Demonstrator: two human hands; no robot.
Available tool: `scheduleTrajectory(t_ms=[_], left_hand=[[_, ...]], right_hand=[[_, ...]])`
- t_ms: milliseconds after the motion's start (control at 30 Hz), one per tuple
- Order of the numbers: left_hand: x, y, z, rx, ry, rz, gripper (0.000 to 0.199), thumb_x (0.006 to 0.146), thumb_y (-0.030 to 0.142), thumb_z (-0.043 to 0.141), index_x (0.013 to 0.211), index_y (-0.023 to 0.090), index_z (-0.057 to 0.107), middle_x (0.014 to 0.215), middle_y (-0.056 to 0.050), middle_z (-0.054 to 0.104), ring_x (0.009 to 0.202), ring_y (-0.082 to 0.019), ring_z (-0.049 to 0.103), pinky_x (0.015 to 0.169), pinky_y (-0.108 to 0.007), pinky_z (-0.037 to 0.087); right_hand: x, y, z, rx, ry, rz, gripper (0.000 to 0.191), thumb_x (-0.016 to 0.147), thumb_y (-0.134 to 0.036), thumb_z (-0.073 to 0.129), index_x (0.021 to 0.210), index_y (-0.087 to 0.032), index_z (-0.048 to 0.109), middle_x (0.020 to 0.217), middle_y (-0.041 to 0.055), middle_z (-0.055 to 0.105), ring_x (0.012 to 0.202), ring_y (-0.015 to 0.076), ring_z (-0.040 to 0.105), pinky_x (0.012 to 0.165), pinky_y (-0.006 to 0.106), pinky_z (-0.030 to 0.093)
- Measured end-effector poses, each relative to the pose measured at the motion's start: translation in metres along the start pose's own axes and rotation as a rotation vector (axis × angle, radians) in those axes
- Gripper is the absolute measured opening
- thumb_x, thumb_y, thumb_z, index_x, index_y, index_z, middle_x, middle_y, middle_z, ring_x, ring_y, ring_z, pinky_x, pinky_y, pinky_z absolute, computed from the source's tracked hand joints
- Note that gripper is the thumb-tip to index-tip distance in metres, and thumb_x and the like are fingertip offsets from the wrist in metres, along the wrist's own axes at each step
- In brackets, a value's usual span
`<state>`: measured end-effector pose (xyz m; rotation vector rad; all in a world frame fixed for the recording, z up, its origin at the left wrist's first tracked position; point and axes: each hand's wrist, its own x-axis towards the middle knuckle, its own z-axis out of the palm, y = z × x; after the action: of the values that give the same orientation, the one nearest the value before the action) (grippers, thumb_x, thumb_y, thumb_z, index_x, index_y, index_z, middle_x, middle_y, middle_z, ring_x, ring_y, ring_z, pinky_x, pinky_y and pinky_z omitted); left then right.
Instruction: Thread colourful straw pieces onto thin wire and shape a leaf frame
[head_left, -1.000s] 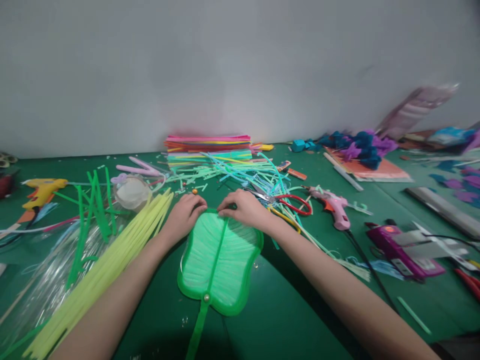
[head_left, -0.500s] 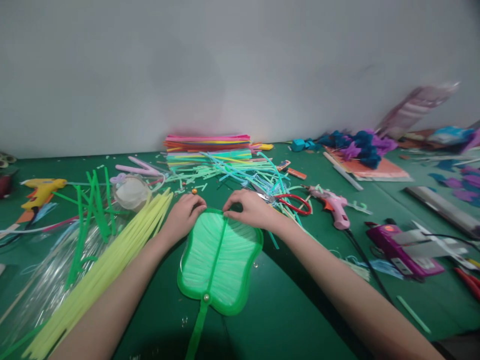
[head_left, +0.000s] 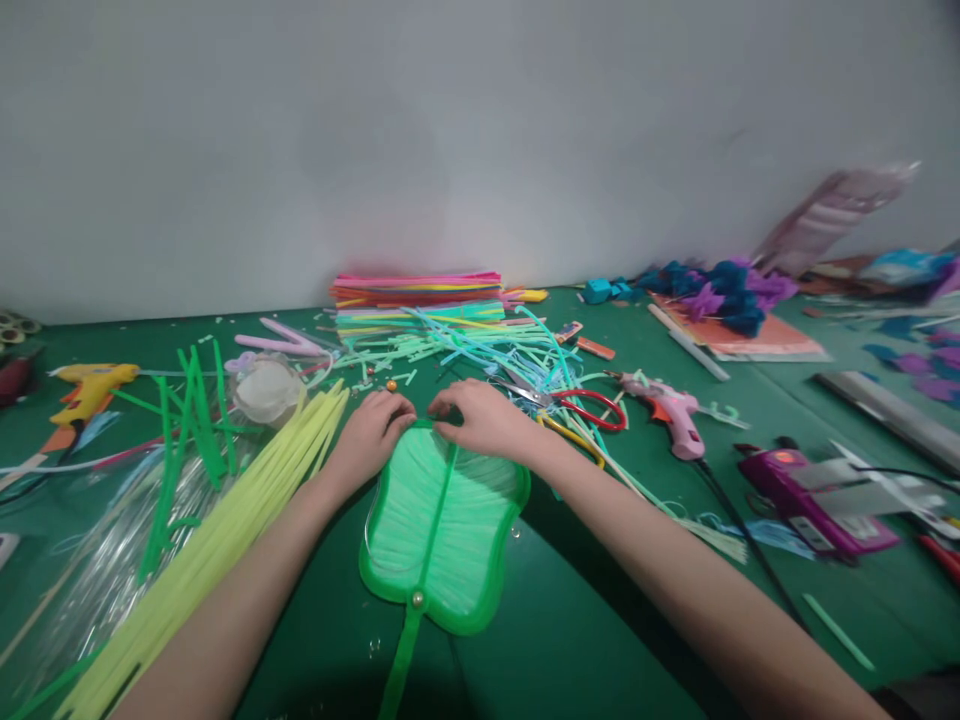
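A green hand fan (head_left: 442,530) lies on the table, leaf-shaped, with pale ribbed panels, a darker green rim and a centre rib. Its handle points toward me, and a small round bead (head_left: 418,599) sits where handle and panel meet. My left hand (head_left: 373,435) pinches the top rim at its left part. Close beside it, the thumb and fingers of my right hand (head_left: 484,418) press on the same rim near the centre rib. Whether a small piece is also between my fingertips is hidden. A thin clear strand curves along the fan's left edge.
Yellow-green pipe cleaners (head_left: 247,510) lie under my left forearm. Behind are a multicoloured stack (head_left: 416,300) and cut scraps. Red-handled scissors (head_left: 589,408), a pink glue gun (head_left: 671,410) and a purple device (head_left: 814,505) lie right; a yellow glue gun (head_left: 94,385) lies left.
My right hand has slid left along the top rim, nearer my left hand. My left hand stays at the rim. A yellow handle now shows beside my right wrist.
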<state>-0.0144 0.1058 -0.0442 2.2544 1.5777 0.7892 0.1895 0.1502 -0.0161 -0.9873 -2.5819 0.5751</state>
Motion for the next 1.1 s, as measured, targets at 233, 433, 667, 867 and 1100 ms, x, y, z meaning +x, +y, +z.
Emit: scheduleTrajectory(t_ms=[233, 433, 667, 867, 1100], left_hand=[[0.001, 0.001, 0.000, 0.018, -0.005, -0.013, 0.018, 0.092, 0.031, 0.048, 0.084, 0.020, 0.060, 0.087, -0.007, 0.064, 0.091, -0.025, 0.057, 0.081, -0.038, 0.046], [-0.002, -0.002, -0.021, 0.026, -0.077, -0.058, 0.023, 0.090, 0.036, 0.050, 0.090, 0.021, 0.067, 0.093, -0.005, 0.072, 0.090, -0.023, 0.064, 0.082, -0.035, 0.048], [-0.024, 0.005, -0.035, 0.056, -0.083, -0.274, 0.027, 0.085, 0.045, 0.057, 0.091, 0.023, 0.071, 0.082, -0.001, 0.074, 0.071, -0.020, 0.066, 0.063, -0.030, 0.047], [-0.031, 0.019, -0.032, 0.115, -0.063, -0.333, 0.025, 0.083, 0.041, 0.059, 0.094, 0.022, 0.070, 0.082, -0.002, 0.074, 0.074, -0.023, 0.067, 0.067, -0.032, 0.048], [-0.033, 0.016, -0.029, 0.120, -0.016, -0.238, 0.020, 0.085, 0.034, 0.055, 0.090, 0.023, 0.072, 0.090, -0.004, 0.076, 0.082, -0.025, 0.069, 0.072, -0.035, 0.049]], right_hand=[[0.012, -0.006, 0.012, 0.014, 0.038, 0.050, 0.010, 0.087, -0.021, 0.066, 0.088, -0.015, 0.074, 0.080, 0.0037, 0.073, 0.071, 0.0146, 0.062, 0.066, 0.024, 0.038], [0.010, -0.007, 0.017, 0.004, 0.062, 0.057, 0.008, 0.085, -0.017, 0.065, 0.084, -0.015, 0.073, 0.078, 0.0042, 0.070, 0.071, 0.0147, 0.059, 0.065, 0.024, 0.036], [0.008, -0.008, 0.019, -0.001, 0.079, 0.078, 0.011, 0.086, -0.019, 0.064, 0.085, -0.015, 0.074, 0.079, 0.0047, 0.069, 0.072, 0.0152, 0.059, 0.066, 0.025, 0.036], [0.008, -0.011, 0.019, -0.003, 0.077, 0.117, 0.012, 0.087, -0.020, 0.063, 0.086, -0.015, 0.074, 0.081, 0.0055, 0.072, 0.072, 0.0155, 0.060, 0.065, 0.026, 0.036], [0.007, -0.012, 0.020, -0.021, 0.074, 0.129, 0.011, 0.088, -0.019, 0.063, 0.087, -0.014, 0.073, 0.082, 0.0053, 0.073, 0.072, 0.0159, 0.061, 0.065, 0.026, 0.036]])
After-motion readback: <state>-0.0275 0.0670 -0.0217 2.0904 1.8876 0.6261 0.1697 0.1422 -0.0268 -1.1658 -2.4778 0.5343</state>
